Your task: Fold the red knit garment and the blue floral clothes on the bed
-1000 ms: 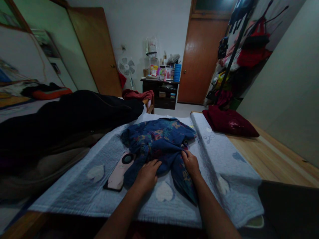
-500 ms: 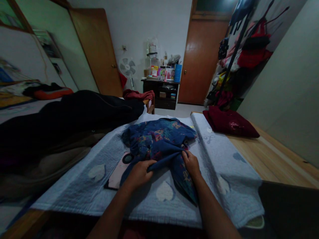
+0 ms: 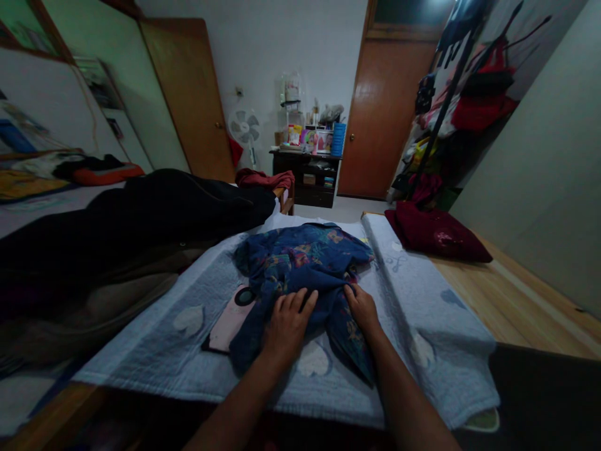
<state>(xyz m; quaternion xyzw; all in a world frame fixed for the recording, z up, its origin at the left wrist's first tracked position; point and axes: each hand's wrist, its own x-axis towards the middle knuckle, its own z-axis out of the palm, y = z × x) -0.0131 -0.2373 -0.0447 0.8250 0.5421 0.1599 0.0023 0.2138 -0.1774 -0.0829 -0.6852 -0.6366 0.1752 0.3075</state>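
Two bare forearms of mine reach over a pale blue quilted cover printed with white hearts. My left hand lies on a blue patterned garment, its fingers spread and gripping nothing. My right hand pinches a bit of the same cloth between thumb and fingers, at the end of a fold. The garment sits rumpled on the cover straight ahead of me, one flap pointing back beneath my right wrist. Just beside it on the left, partly covered, is a flat pink object with a dark ring. Farther off, dark clothing is heaped at left and a maroon cloth rests at right. Beyond stand a white fan, a dark cabinet and a brown door.
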